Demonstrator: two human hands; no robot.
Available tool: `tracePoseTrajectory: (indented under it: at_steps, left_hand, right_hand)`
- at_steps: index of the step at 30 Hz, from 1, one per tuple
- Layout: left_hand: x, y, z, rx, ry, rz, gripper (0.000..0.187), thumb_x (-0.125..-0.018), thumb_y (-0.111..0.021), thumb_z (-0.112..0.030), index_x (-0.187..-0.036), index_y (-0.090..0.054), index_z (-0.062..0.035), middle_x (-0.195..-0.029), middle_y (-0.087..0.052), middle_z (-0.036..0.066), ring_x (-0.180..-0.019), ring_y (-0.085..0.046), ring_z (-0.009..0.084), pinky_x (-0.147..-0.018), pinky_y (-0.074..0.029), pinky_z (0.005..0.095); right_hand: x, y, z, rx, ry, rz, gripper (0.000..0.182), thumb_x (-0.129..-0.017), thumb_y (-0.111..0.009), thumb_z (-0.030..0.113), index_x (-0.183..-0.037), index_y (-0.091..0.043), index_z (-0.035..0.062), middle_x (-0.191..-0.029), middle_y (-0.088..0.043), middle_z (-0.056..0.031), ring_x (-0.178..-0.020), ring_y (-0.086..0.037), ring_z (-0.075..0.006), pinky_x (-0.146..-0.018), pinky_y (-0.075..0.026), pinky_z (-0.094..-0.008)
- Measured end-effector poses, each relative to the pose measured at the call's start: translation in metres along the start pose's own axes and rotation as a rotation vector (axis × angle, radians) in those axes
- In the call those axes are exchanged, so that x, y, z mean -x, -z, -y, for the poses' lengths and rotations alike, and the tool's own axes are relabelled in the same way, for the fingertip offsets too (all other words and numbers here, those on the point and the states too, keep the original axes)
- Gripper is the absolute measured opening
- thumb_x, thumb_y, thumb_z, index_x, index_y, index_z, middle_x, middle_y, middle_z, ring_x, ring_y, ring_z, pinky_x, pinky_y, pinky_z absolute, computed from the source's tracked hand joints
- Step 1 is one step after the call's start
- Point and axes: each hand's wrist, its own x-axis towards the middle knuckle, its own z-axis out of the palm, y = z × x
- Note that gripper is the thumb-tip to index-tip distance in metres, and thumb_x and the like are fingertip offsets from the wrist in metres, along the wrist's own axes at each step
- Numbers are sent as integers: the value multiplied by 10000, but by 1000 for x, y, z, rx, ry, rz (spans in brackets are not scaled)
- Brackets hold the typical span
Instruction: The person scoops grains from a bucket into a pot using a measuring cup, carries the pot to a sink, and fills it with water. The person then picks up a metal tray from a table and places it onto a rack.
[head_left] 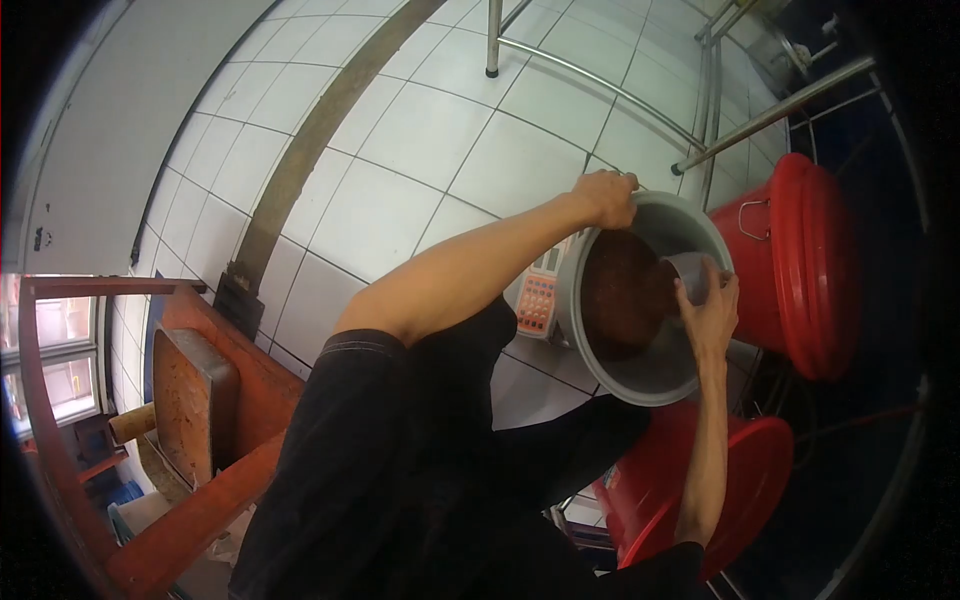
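My left hand [605,198] is closed over the rim of a round grey tub [655,392]. Brown, loose-looking material [620,290] fills part of the tub's inside. Within the tub, on its right side, my right hand [712,305] grips a greyish cup-like scoop [685,268], thumb on one side and fingers on the other. The scoop's mouth faces the brown material. A digital scale [537,300] with an orange keypad sits against the tub's left side; whether the tub rests on it is partly hidden.
A red lidded bin [815,265] stands right of the tub, and another red container [740,480] is below it. Metal frame legs [610,90] cross the tiled floor [400,150] behind. At left is an orange frame [200,500] with a rusty metal tray [185,405].
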Motion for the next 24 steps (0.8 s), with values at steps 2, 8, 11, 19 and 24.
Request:
tracePoseTrajectory:
  at_steps: [2, 8, 11, 19, 24]
  left_hand:
    - [1, 1, -1, -3, 1, 0, 461, -852, -576, -317, -1251, -539, -89, -1157, -625, 177, -1130, -572, 341, -959, -460, 454]
    - [-1, -2, -1, -12, 2, -3, 455, -849, -583, -311, -1248, -544, -95, -1164, -623, 174, -1132, -572, 338, -959, -460, 455]
    - [-3, -3, -1, -6, 15, 8, 450, -849, -585, -308, -1243, -550, -94, -1164, -625, 172, -1137, -569, 338, -961, -459, 455]
    - [-3, -1, -3, -4, 13, 2, 441, -852, -583, -302, -1236, -557, -87, -1154, -632, 170, -1120, -582, 331, -946, -469, 451]
    - [-1, -1, -5, -19, 19, -14, 432, -850, -585, -301, -1225, -566, -88, -1123, -648, 165, -1102, -596, 324, -937, -474, 449]
  right_hand:
    - [3, -1, 0, 3, 10, -9, 558, -803, -720, 365, -1277, -571, 111, -1169, -515, -208, -1100, -546, -369, -884, -490, -463]
    - [6, -1, 1, 11, 13, 7, 539, -801, -721, 350, -1269, -576, 127, -1176, -512, -218, -1089, -553, -374, -861, -506, -467]
    - [5, 4, 4, -4, 12, 29, 546, -794, -727, 333, -1279, -568, 137, -1200, -502, -223, -1099, -550, -380, -865, -507, -467]
    - [19, 2, 9, 46, 110, -24, 647, -740, -765, 262, -1333, -524, 168, -1253, -475, -221, -1130, -514, -391, -874, -494, -474]
    - [27, 8, 25, 53, 195, -50, 779, -661, -818, 183, -1366, -487, 196, -1286, -462, -213, -1153, -489, -379, -933, -434, -476]
